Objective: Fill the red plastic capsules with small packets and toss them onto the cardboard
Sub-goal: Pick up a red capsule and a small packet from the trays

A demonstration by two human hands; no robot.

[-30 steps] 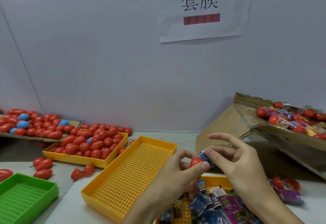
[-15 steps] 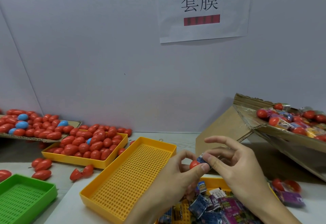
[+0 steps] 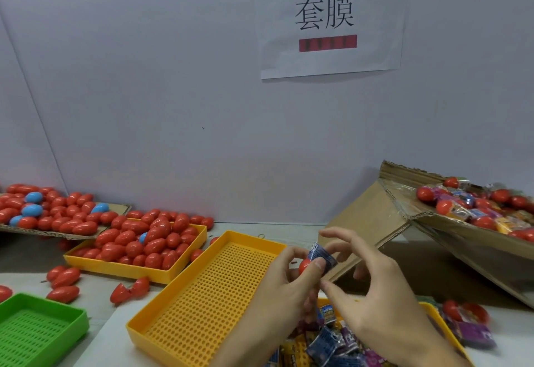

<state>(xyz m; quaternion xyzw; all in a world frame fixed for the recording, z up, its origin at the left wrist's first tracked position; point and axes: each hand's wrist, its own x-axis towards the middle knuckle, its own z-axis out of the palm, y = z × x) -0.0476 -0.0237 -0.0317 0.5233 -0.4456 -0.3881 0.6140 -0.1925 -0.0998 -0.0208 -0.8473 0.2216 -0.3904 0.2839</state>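
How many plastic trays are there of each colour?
Yellow perforated plastic trays: 3 (back left, middle, front right)
Green perforated plastic tray: 1
Total: 4

two hands in view: left hand [image 3: 284,285], right hand [image 3: 372,294]. three yellow trays: one perforated yellow tray [image 3: 202,294] at centre, one heaped with red capsules [image 3: 138,239] left of it, one holding packets [image 3: 326,343] right of it. one green tray [image 3: 34,329] at far left. blue capsules: five visible. one wall sign [image 3: 329,19]. red capsules too many to count.
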